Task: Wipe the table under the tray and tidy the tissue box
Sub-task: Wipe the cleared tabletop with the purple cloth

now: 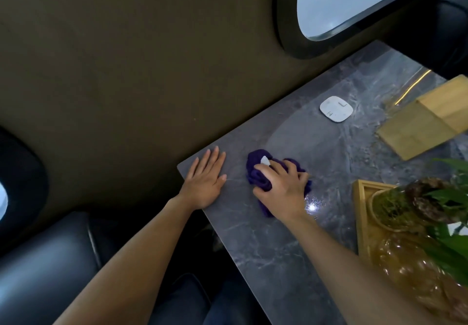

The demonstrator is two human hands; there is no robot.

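Grey marbled stone makes up the table (291, 236), which runs from a corner near the person's left hand toward the far right under an oval window. The left hand (206, 181) lies flat and open on the table right at that corner, fingers spread and pointing away from the person, holding nothing. Just beside it, further in from the corner, the right hand (283, 188) is clenched around a bunched purple cloth (258, 175), pressing it onto the table surface; a small white scrap shows between the fingers at the top of the cloth, and what it is cannot be told. A wooden tray (361, 213) sits at the near right edge of the table, well apart from the cloth, carrying a glass vessel (395, 210) with green leaves (450, 248) spilling over it and an amber textured glass piece (415, 274) nearer the person. Toward the far right edge lies a light wooden tissue box (425, 122), tilted against the table's lines, with a raised part on its top. Between that box and the wall-side edge rests a small white rounded square device (336, 109), flat on the stone. A bright glare spot sits on the table just beside the right wrist. Dark leather seating shows below the table's near-left edge.
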